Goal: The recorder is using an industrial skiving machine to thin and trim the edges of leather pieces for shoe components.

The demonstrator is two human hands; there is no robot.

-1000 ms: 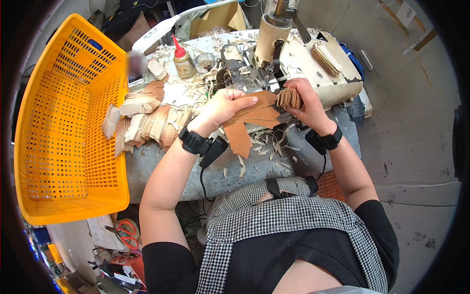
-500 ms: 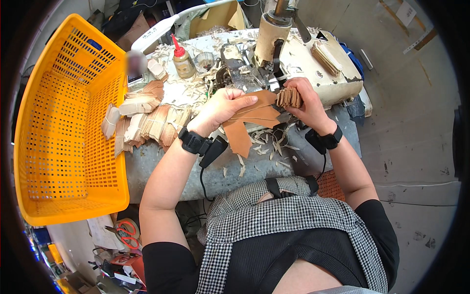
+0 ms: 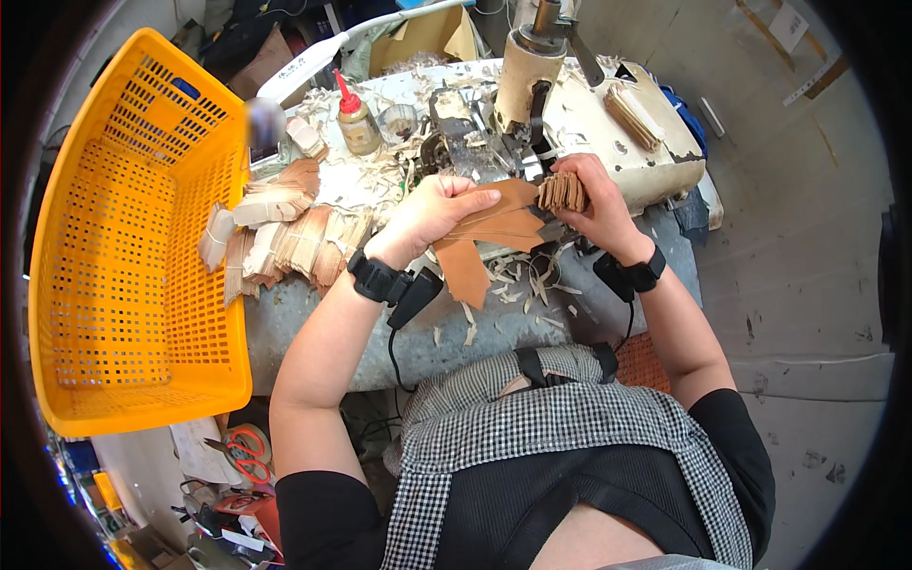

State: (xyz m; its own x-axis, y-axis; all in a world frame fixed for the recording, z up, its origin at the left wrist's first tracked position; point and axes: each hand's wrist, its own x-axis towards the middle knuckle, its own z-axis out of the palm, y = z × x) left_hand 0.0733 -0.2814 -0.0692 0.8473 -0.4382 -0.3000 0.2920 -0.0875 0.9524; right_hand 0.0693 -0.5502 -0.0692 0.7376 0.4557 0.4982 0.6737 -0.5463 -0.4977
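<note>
My left hand (image 3: 439, 211) is closed on a fanned set of tan leather pieces (image 3: 494, 225), its thumb lying along their top. One piece hangs down below the others. Beside it, my right hand (image 3: 601, 202) grips a thick stack of leather strips (image 3: 562, 192) whose cut edges face me. The stack touches or nearly touches the right ends of the fanned pieces; I cannot tell which. Both hands are just in front of the machine head (image 3: 528, 76) with its metal arm and foot.
Bundles of leather pieces (image 3: 302, 237) lie left of my hands, beside a tall yellow plastic basket (image 3: 204, 380). A bottle with a red nozzle (image 3: 357, 128) stands behind them. Leather shavings litter the worktable (image 3: 380, 332). Another bundle (image 3: 634, 116) rests on the machine's right side. Scissors (image 3: 249, 454) hang lower left.
Almost nothing differs. Both hands keep their hold on the leather, with only a very slight shift of the whole view.
</note>
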